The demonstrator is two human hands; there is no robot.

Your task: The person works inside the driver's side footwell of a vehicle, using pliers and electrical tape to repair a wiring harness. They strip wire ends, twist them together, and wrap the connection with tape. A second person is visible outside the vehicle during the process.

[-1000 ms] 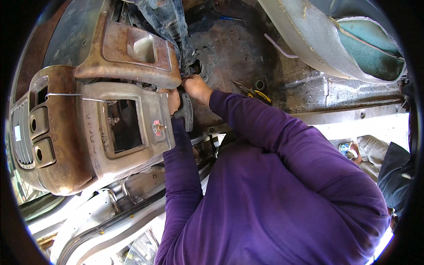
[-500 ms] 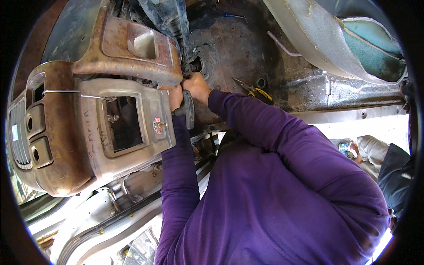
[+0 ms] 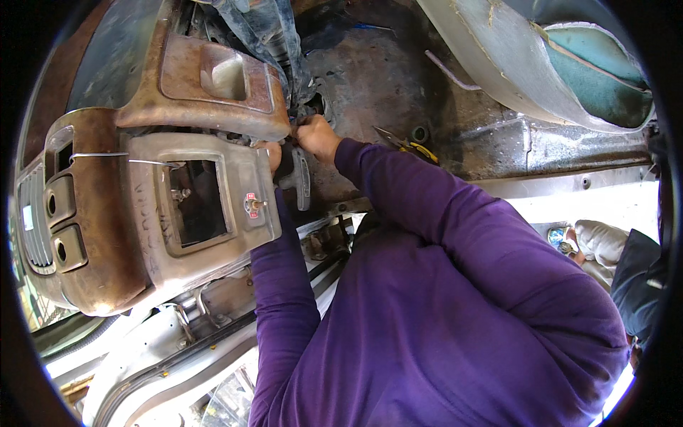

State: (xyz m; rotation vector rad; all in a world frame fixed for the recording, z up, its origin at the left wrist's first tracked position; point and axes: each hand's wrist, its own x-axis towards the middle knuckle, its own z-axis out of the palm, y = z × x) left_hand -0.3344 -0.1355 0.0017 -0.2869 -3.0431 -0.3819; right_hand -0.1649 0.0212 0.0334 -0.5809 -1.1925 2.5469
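My right hand point(image 3: 319, 136) is closed at the right end of the rusty brown dash panel point(image 3: 185, 107), beside a dark opening in the floor; what its fingertips grip is too small to make out. My left hand point(image 3: 271, 156) is mostly hidden behind the beige dash trim point(image 3: 145, 192), with its fingers out of sight. A grey lever with a long handle point(image 3: 303, 181) hangs just below my right hand and right of my left. Yellow-and-black pliers point(image 3: 420, 151) lie on the bare metal floor point(image 3: 363, 85) to the right, beside a small dark ring point(image 3: 420, 134).
A large pale curved panel with teal lining point(image 3: 484, 50) fills the upper right. Dark dusty material point(image 3: 263, 35) hangs at the top. A pinkish strip point(image 3: 452, 70) lies on the floor. A white door sill point(image 3: 142, 363) runs below. Another person's trousered legs point(image 3: 597, 245) show at the right edge.
My left hand has shifted left and further out of sight behind the trim, with its forearm moving left. The grey lever now shows more fully. My right hand stays nearly in place.
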